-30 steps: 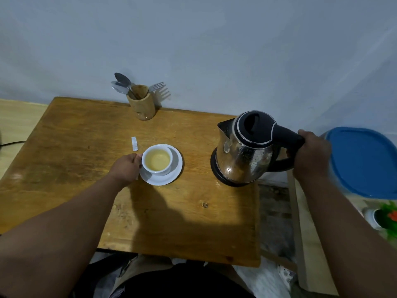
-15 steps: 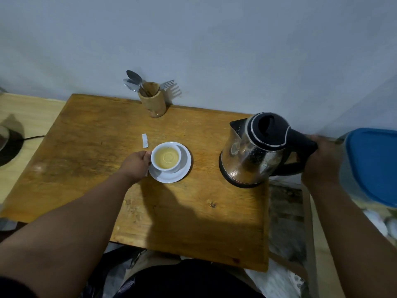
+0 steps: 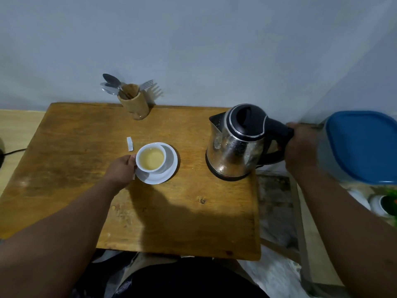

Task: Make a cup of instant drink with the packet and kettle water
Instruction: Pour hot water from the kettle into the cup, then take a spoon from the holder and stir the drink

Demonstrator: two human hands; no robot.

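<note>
A white cup holding pale yellow liquid stands on a white saucer near the middle of the wooden table. My left hand grips the cup's left side. A steel kettle with a black lid stands upright on the table's right part, spout toward the cup. My right hand is closed around its black handle. A small torn white packet piece lies flat just behind and left of the cup.
A wooden holder with spoons and a fork stands at the table's back edge by the wall. A grey tub with a blue lid sits close to the right of my right hand. The table's right edge lies just beneath the kettle.
The kettle has stayed upright on the table with my right hand on its handle. My left hand has kept hold of the cup. Only the camera view has shifted.
</note>
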